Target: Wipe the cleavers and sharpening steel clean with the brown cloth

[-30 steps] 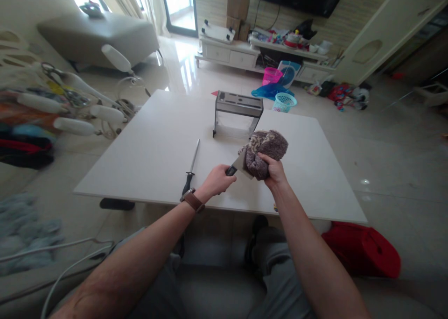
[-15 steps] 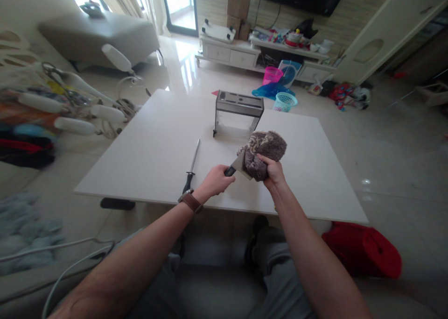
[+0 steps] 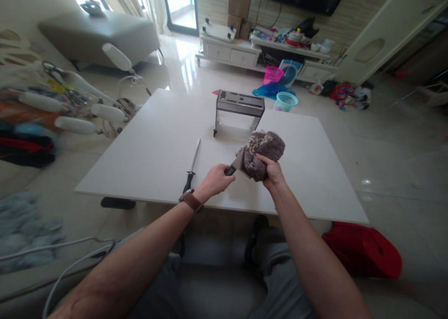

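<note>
My left hand is closed round the black handle of a kitchen knife with a broad blade, a cleaver. The blade points up and right, and much of it is hidden by a brown and beige towel. Bunched round the blade, the towel is gripped by my right hand, its thumb lying on top of the cloth. Both hands are above the front part of the white table. A sharpening steel with a black handle lies on the table, left of the knife and close to my left wrist.
Behind the towel, a dark-framed knife block with slots in its top and clear sides stands on the table. Beyond the table are a light blue basket and a pink basket on the floor. A red bundle sits below the right front corner.
The towel and my right hand have shifted very slightly left along the blade. My left hand keeps its hold on the cleaver, nearly still.
</note>
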`<state>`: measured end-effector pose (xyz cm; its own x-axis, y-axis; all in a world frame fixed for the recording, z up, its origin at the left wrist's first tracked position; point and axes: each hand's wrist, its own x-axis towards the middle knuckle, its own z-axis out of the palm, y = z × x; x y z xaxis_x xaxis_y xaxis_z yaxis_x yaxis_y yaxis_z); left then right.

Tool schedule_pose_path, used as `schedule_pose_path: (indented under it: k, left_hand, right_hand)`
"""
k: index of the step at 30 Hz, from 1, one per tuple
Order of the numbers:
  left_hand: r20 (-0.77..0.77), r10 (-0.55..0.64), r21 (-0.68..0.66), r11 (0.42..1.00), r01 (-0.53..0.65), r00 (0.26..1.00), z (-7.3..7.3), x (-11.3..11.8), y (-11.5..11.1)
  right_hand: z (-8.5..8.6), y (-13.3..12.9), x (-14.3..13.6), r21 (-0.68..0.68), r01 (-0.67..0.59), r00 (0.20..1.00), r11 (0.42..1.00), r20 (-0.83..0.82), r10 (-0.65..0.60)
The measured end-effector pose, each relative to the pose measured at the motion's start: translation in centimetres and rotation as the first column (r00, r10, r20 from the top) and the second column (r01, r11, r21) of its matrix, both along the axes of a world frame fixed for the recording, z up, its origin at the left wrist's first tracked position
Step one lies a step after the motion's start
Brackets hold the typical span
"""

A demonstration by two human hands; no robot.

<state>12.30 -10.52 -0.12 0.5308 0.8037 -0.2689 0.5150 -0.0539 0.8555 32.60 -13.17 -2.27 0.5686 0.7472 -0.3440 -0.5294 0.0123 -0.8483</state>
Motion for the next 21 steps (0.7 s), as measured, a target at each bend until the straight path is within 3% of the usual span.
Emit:
schedule_pose_path:
  k: [21]
  left_hand:
    - [0.005,0.044,0.035,0.998,-0.044,0.999,-0.1,0.6,0.1]
  right_hand:
    - [0.5,-0.2,-1.8,-0.003,-0.032,0.999,0.999,0.019,0.032]
